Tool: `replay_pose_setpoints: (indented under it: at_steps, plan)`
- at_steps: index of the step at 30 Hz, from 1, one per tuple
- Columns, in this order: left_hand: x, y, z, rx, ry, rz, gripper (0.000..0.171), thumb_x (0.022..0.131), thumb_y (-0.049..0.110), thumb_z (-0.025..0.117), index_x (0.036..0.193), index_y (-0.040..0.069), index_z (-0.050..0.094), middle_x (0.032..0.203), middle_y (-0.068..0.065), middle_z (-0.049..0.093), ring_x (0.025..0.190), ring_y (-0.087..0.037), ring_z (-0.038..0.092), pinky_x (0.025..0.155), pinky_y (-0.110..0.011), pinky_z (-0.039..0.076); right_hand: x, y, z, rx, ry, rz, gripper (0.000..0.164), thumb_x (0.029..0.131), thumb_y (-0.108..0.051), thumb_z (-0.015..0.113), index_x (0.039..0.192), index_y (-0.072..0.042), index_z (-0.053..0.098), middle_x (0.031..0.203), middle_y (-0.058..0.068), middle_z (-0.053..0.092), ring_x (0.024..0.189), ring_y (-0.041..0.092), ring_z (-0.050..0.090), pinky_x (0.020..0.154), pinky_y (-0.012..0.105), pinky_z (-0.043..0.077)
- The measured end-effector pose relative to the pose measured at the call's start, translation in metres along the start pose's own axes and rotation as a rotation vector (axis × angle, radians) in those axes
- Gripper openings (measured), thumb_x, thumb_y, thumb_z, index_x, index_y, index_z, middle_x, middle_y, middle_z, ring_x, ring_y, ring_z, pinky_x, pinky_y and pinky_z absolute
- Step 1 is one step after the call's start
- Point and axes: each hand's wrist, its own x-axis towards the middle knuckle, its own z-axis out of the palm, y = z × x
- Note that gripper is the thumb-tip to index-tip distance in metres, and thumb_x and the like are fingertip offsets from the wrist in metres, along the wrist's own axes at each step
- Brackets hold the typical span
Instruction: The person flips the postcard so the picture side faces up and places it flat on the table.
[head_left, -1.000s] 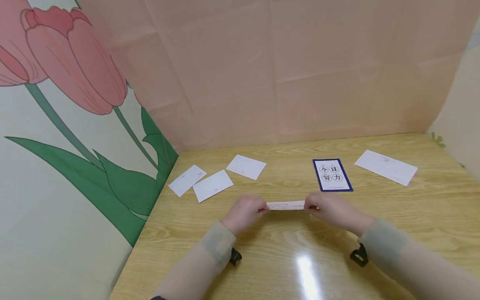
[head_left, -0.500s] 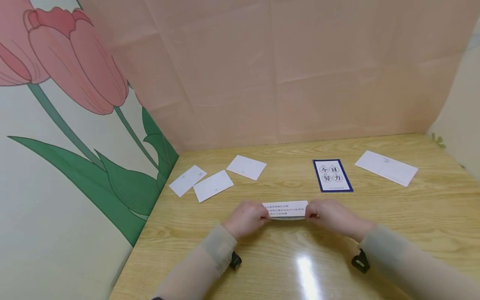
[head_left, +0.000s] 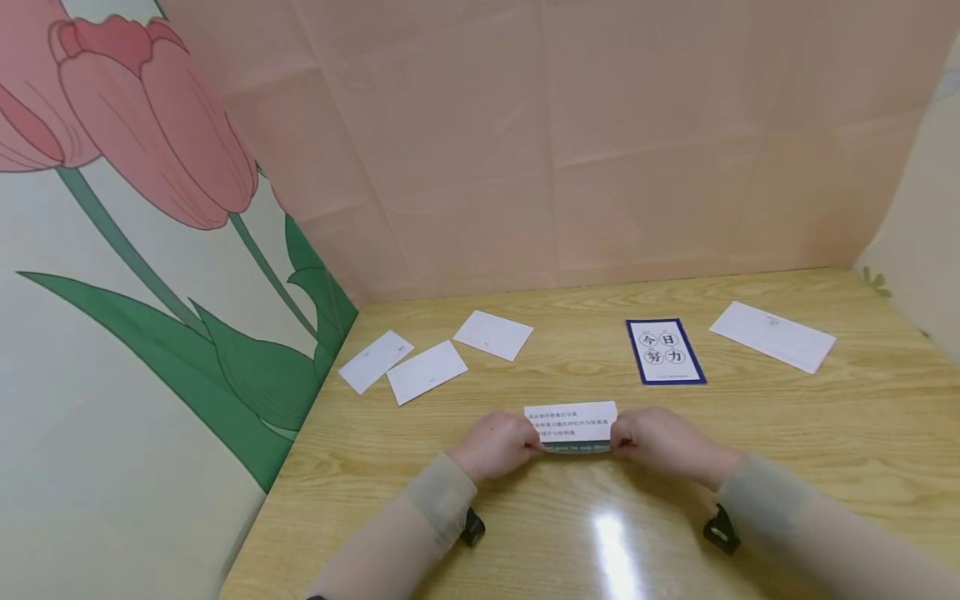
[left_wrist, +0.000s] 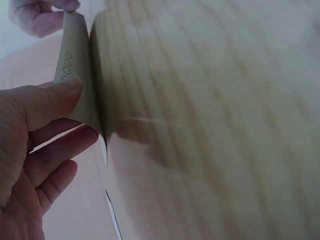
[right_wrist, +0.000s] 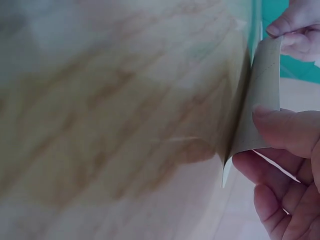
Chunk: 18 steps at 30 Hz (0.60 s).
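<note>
Held upright just above the wooden tabletop (head_left: 825, 417): a white card (head_left: 572, 421) with three lines of small printed text, too small to read. Left hand (head_left: 498, 443) pinching one short end, right hand (head_left: 651, 440) the other. Beyond the card, a blue-bordered card (head_left: 665, 351) printed 今日努力; four blank white cards (head_left: 425, 371) further off.

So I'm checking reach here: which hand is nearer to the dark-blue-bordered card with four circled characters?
Right. The right hand sits just below the blue-bordered card; the left hand is farther left, pinching the printed white card they share.
</note>
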Motion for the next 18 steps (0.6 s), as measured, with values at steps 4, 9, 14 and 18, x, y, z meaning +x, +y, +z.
replay_pose_setpoints:
  at_steps: [4,9,14,18]
  plan:
    - [-0.0004,0.0009,0.002,-0.003,-0.022,-0.007,0.005,0.086,0.024,0.073,0.086,0.025,0.078,0.084,0.015,0.068,0.078,0.004,0.06,0.074,-0.013,0.046,-0.0005,-0.0013,0.0002,0.005,-0.002,-0.016,0.017,0.079,-0.007,0.075,0.079,-0.023,0.07,0.082,-0.015,0.061,0.074,0.003,0.057,0.067,0.028,0.051]
    - [-0.001,0.0014,0.0047,-0.009,-0.05,-0.006,0.005,0.085,0.028,0.074,0.087,0.025,0.078,0.082,0.017,0.066,0.075,0.005,0.057,0.071,-0.012,0.045,-0.0006,-0.0022,0.0002,-0.013,-0.026,-0.026,0.014,0.078,-0.007,0.076,0.082,-0.02,0.073,0.082,-0.014,0.061,0.074,0.004,0.058,0.067,0.027,0.052]
    - [-0.0007,0.0019,0.0057,-0.012,-0.096,-0.018,0.007,0.085,0.029,0.074,0.089,0.025,0.078,0.082,0.016,0.065,0.074,0.004,0.056,0.072,-0.014,0.045,-0.0007,-0.0028,0.0012,-0.044,-0.049,-0.015,0.01,0.079,-0.01,0.076,0.082,-0.02,0.074,0.081,-0.014,0.06,0.072,0.002,0.056,0.066,0.027,0.051]
    - [-0.001,0.003,0.0055,0.006,-0.118,-0.009,0.01,0.085,0.03,0.074,0.092,0.025,0.078,0.083,0.016,0.064,0.074,0.003,0.056,0.071,-0.015,0.045,0.0001,-0.004,0.0019,-0.039,-0.065,-0.009,0.009,0.079,-0.011,0.077,0.083,-0.019,0.076,0.082,-0.014,0.059,0.072,0.001,0.054,0.066,0.028,0.051]
